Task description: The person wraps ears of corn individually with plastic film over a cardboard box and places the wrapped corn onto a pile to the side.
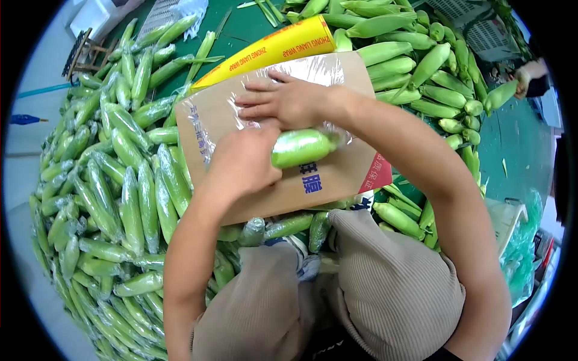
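Note:
An ear of corn in green husk (304,148), shiny with plastic film, lies across a cardboard sheet (253,201) resting over my knees. My left hand (244,157) is closed around the corn's left end, its fingertips mostly hidden. Just beyond it, my right hand (292,101) lies flat with fingers stretched out, pressing on clear cling film (322,69) spread over the cardboard. Behind the sheet's far edge is a yellow cling film roll (271,51) with red lettering.
Film-wrapped corn (129,204) is heaped on the left. Unwrapped corn (391,60) is piled at the far right, near another person's hand (531,75) holding an ear. A pale crate (506,222) and green plastic bag (522,253) stand at the right.

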`<state>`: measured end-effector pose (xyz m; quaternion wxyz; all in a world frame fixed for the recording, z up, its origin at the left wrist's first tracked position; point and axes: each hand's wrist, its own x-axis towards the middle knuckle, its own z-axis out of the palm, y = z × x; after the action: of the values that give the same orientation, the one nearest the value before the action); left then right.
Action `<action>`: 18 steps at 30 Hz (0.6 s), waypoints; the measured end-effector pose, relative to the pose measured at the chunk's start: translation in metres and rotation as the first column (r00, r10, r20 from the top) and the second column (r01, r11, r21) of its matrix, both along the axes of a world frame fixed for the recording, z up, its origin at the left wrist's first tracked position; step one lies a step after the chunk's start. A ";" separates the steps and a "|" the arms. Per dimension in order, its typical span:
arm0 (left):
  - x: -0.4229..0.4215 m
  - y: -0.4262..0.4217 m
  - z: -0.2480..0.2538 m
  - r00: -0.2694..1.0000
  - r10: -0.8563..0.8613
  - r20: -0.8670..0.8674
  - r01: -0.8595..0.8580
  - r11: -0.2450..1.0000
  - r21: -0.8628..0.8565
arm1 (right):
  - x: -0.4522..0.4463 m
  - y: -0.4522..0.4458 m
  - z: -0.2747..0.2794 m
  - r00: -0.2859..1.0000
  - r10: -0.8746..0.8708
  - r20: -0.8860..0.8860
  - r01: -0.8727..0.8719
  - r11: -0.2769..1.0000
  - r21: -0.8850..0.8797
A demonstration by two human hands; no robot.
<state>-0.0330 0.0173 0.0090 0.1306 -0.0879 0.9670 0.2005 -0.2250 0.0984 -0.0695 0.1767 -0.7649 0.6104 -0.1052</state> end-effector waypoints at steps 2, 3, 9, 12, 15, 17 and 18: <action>0.008 0.000 -0.002 0.996 -0.031 0.082 0.024 0.996 0.081 | 0.011 0.011 -0.009 0.994 0.002 -0.113 -0.010 0.997 -0.076; 0.012 0.001 0.003 0.992 -0.038 0.124 0.023 0.992 0.121 | 0.016 0.012 -0.010 0.995 -0.002 -0.097 -0.004 0.998 -0.071; 0.052 0.064 0.007 0.740 -0.587 0.329 0.221 0.674 0.705 | 0.020 0.016 -0.011 0.998 -0.048 -0.037 0.045 0.996 -0.077; 0.073 0.066 -0.005 0.763 -0.513 0.393 -0.020 0.589 0.808 | 0.028 0.064 0.054 0.952 -0.017 0.305 -0.019 0.993 0.114; 0.084 0.056 -0.004 0.811 -0.421 0.407 -0.147 0.526 0.838 | 0.074 0.151 0.086 0.751 -0.143 0.644 -0.245 0.846 0.474; 0.086 0.053 -0.014 0.801 -0.446 0.400 -0.191 0.443 0.876 | 0.108 0.188 0.047 0.555 -0.495 0.669 -0.383 0.561 0.734; 0.094 0.058 -0.017 0.831 -0.366 0.420 -0.244 0.438 0.865 | 0.113 0.196 0.033 0.505 -0.496 0.706 -0.387 0.601 0.699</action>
<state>0.0608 0.0752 -0.0079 0.4371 -0.0220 0.6308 0.6408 -0.1122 0.2947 -0.0365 0.7709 -0.4164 0.4418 -0.1929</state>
